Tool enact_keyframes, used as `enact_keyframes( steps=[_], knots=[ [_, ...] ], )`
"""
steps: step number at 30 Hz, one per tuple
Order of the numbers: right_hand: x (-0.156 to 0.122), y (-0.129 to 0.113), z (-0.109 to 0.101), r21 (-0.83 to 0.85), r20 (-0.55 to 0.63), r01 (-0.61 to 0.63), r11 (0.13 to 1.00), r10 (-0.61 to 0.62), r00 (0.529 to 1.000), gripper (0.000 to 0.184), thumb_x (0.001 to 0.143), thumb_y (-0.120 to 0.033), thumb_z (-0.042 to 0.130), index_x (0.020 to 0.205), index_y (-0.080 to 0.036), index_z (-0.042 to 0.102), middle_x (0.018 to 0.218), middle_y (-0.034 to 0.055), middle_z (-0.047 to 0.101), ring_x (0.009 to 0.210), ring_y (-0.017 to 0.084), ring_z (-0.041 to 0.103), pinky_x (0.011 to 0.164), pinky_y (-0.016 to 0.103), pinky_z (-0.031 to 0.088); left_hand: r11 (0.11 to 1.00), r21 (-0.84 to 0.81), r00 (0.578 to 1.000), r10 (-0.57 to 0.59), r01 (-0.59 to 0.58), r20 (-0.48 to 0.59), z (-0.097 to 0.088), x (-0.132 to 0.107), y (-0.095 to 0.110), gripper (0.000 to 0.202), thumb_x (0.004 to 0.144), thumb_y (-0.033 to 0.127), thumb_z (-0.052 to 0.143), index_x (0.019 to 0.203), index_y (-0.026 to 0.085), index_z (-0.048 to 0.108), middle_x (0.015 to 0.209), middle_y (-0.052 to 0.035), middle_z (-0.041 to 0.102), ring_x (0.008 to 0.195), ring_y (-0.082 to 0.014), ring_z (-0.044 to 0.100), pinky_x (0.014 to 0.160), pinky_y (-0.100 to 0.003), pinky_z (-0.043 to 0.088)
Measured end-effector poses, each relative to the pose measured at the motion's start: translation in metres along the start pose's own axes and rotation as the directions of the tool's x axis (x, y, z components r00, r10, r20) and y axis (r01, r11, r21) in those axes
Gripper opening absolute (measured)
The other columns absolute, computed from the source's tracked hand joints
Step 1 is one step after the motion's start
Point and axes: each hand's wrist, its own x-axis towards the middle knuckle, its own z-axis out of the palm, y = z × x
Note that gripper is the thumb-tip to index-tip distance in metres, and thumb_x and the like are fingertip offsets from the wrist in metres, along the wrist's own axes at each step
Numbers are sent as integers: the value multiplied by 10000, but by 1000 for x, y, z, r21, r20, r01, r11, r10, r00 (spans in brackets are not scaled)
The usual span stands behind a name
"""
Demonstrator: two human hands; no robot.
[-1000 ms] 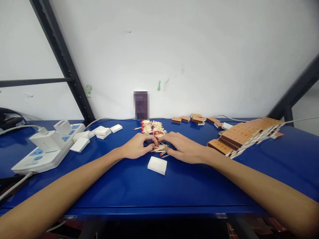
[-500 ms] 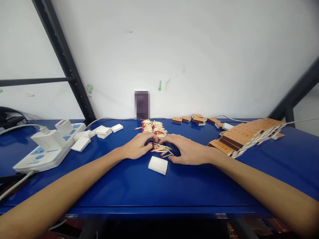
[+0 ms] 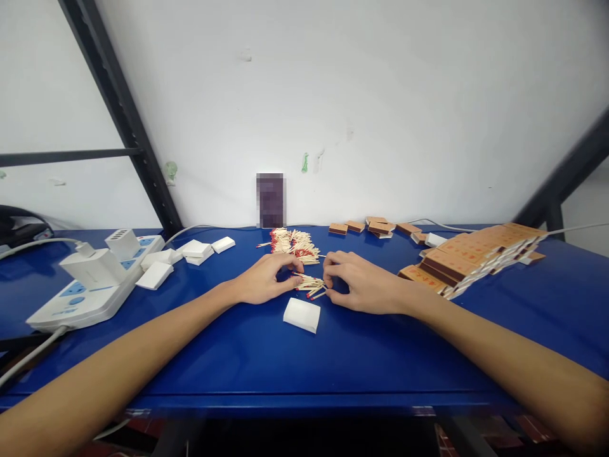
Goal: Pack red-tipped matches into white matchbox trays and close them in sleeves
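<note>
A small bunch of red-tipped matches [image 3: 310, 283] lies crosswise on the blue table between my two hands. My left hand [image 3: 261, 279] has its thumb and curved fingers at the left ends of the bunch. At the right ends, my right hand [image 3: 365, 283] presses with bent fingers and thumb, so the bunch is gripped between both hands. Just in front of it sits a white matchbox-sized piece [image 3: 301, 315], whose inside I cannot see. Behind my fingers lies a larger pile of loose matches [image 3: 291, 244].
Several white pieces [image 3: 197, 249] lie at left beside a white power strip [image 3: 102, 308] with plugged-in chargers. Orange matchboxes [image 3: 378, 226] lie at the back. More matchboxes [image 3: 457, 254] form a stacked row at right. A pixelated dark rectangle [image 3: 271, 200] stands against the wall.
My right hand has drawn back slightly to the right and its fingers have curled at the match ends. The left fingertips have moved a little right, and the matches are bunched closer together.
</note>
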Motion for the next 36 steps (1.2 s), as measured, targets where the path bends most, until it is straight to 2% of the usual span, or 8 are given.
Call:
enact_keyframes(
  steps=[5, 11, 15, 19, 24, 27, 31, 36],
  knots=[
    [2, 3, 2, -42, -25, 14, 999, -15, 1000, 111, 850, -198, 532, 761, -183, 596, 923, 70, 583, 839, 203, 529, 766, 350, 402, 998, -44, 999, -48, 48, 17, 0, 4, 5, 230, 870, 369, 600, 1002, 181, 614, 955, -32, 664, 820, -157, 601, 723, -280, 466],
    [0, 5, -8, -122, -111, -21, 992, 7, 994, 69, 812, -164, 534, 761, -187, 575, 872, 50, 579, 761, 180, 521, 729, 336, 399, 995, -85, 999, -46, 48, 27, 0, 5, 9, 244, 842, 349, 641, 1011, 172, 626, 981, -39, 672, 845, -158, 603, 750, -287, 477],
    [-3, -3, -11, -28, -59, 73, 997, -75, 995, 62, 805, -165, 565, 753, -196, 579, 884, 39, 585, 786, 175, 523, 743, 324, 406, 997, -78, 999, -26, 28, 38, -2, 1, 4, 242, 888, 327, 576, 1070, 176, 629, 1038, -59, 676, 908, -175, 611, 783, -305, 486],
    [-3, -8, -5, 20, -40, 135, 991, -134, 990, 22, 820, -182, 593, 816, -201, 604, 982, 53, 598, 876, 194, 538, 812, 353, 413, 996, -94, 999, -1, 4, 35, -2, 0, 0, 248, 906, 311, 555, 1104, 180, 629, 1078, -61, 677, 950, -176, 615, 843, -323, 486],
    [0, -5, 3, 52, -68, 123, 991, -120, 990, 153, 865, -267, 595, 1002, -200, 578, 1138, 80, 585, 995, 220, 537, 872, 383, 405, 997, -78, 999, -17, 20, 41, 0, 1, 0, 255, 887, 314, 591, 1108, 193, 633, 1068, -46, 684, 923, -172, 625, 810, -300, 485],
    [2, -2, 8, 88, -54, 99, 991, -95, 994, 194, 908, -314, 553, 1072, -212, 564, 1120, 67, 607, 972, 214, 543, 858, 375, 409, 998, -61, 1000, -6, 8, 27, 1, 2, 0, 236, 887, 317, 594, 1085, 196, 640, 1028, -34, 691, 893, -163, 626, 781, -283, 477],
    [8, -1, 16, 91, -60, 31, 995, -25, 998, 158, 916, -301, 538, 1056, -237, 572, 1082, 44, 631, 943, 210, 548, 829, 362, 413, 999, -54, 1000, -6, 6, 4, 2, 4, 1, 194, 903, 315, 573, 1029, 190, 650, 972, -21, 692, 839, -148, 623, 734, -262, 465],
    [17, 2, 25, 70, -110, 8, 998, 0, 994, 111, 926, -283, 509, 983, -222, 583, 987, 48, 638, 904, 199, 562, 807, 346, 418, 999, -43, 1000, -18, 18, -3, 3, 5, 2, 154, 905, 274, 568, 999, 188, 653, 952, -8, 692, 836, -143, 620, 732, -257, 452]
  ],
)
